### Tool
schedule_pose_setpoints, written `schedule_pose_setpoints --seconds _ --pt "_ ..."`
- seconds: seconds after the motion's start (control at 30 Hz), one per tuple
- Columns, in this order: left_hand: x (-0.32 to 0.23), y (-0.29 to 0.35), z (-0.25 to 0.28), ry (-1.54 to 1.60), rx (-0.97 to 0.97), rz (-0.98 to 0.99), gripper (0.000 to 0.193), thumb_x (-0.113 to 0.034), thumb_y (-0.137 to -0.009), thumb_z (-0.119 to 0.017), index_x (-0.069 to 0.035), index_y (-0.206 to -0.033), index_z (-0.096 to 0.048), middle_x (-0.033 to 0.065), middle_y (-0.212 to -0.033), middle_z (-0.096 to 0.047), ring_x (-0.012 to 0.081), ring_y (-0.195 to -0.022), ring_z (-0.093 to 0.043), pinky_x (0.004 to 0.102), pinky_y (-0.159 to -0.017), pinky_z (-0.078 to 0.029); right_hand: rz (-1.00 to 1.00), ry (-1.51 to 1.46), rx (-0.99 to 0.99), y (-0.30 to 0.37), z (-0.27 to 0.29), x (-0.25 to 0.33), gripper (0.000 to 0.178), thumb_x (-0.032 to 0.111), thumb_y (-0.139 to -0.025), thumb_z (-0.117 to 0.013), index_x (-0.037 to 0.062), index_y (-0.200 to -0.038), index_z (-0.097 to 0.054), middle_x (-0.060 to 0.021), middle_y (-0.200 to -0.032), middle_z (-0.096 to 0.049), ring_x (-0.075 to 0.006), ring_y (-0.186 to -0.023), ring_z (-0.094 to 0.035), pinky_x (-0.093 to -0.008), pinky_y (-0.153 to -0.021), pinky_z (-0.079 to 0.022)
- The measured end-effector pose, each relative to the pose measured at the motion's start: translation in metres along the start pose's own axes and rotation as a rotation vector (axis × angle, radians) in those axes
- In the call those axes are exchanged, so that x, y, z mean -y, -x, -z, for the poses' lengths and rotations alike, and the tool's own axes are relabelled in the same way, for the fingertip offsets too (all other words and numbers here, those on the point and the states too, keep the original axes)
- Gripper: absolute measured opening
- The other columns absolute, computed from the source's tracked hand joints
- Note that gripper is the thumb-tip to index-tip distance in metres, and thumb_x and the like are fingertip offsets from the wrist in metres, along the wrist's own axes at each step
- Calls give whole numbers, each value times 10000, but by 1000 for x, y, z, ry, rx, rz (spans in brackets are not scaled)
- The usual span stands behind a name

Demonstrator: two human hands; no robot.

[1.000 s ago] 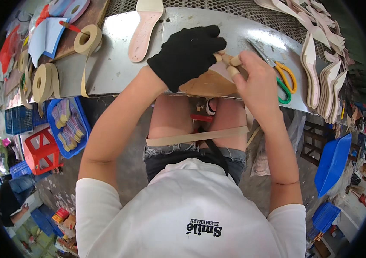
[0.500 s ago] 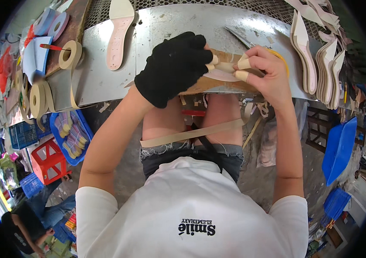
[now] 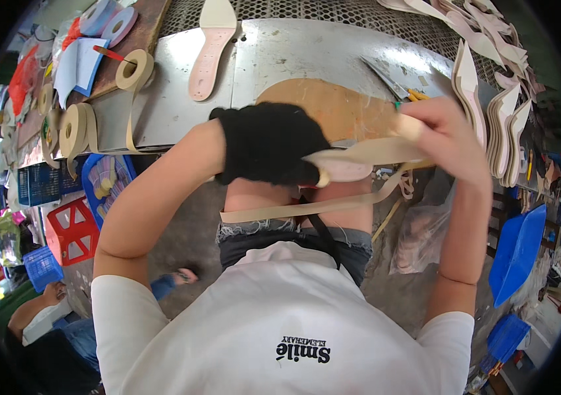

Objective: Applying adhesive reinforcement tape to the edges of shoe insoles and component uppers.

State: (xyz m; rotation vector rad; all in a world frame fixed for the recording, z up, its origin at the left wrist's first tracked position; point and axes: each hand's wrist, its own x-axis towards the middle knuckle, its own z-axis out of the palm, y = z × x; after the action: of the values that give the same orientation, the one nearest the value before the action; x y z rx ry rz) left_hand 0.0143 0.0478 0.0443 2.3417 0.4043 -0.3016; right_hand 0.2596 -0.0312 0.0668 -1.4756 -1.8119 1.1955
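My left hand (image 3: 270, 145), in a black glove with bare taped fingertips, is closed on a pink insole (image 3: 349, 172) at the table's front edge. Much of the insole is hidden by the glove. From it a beige tape strip (image 3: 386, 151) stretches across to my right hand (image 3: 448, 135), whose closed fingers pinch it; this hand is bare, has taped fingertips and is blurred by motion. More of the beige strip hangs in a loop over my lap. Just beyond both hands lies a brown board (image 3: 326, 99) on the metal table.
Scissors (image 3: 386, 78) lie beyond my right hand. One pale-and-pink insole (image 3: 213, 56) rests at the back, with stacked insoles (image 3: 507, 125) on the right. Tape rolls (image 3: 134, 69) stand on the left. A red stool (image 3: 71, 230) and another person (image 3: 56, 336) are at the lower left.
My hands have drawn apart: the right moved right and the tape strip now spans between them. The insole came nearer to me, uncovering the brown board. The other person has shifted.
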Motion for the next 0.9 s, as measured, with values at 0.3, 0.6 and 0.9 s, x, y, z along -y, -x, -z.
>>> schedule_pose_setpoints --seconds 0.3,0.6,0.9 --pt "-3 56 -23 1130 -385 68 336 -337 -877 -631 -7 -930 -670 37 -751 -640 91 -732 -595 267 -639 -472 -237 -748 -339 50 -38 -11 212 150 -787 -714 -3 -904 -626 -7 -690 -589 -52 -487 -500 -185 -407 -346" --pt "-26 21 -51 1575 -862 42 307 -285 -902 -613 -31 -1074 -600 -30 -871 -584 46 -772 -518 229 -655 -438 -51 -879 -588 17 -133 15 87 24 -869 -634 -2 -944 -599 26 -710 -579 -36 -626 -541 -175 -557 -420" --pt "-42 1 -51 1305 -1172 56 449 -296 -962 -510 -12 -1308 -480 58 -1239 -571 123 -962 -580 296 -829 -492 -23 -220 -630 4 -119 21 135 -3 -749 -721 -20 -845 -628 -17 -773 -525 -56 -599 -475 -205 -529 -375"
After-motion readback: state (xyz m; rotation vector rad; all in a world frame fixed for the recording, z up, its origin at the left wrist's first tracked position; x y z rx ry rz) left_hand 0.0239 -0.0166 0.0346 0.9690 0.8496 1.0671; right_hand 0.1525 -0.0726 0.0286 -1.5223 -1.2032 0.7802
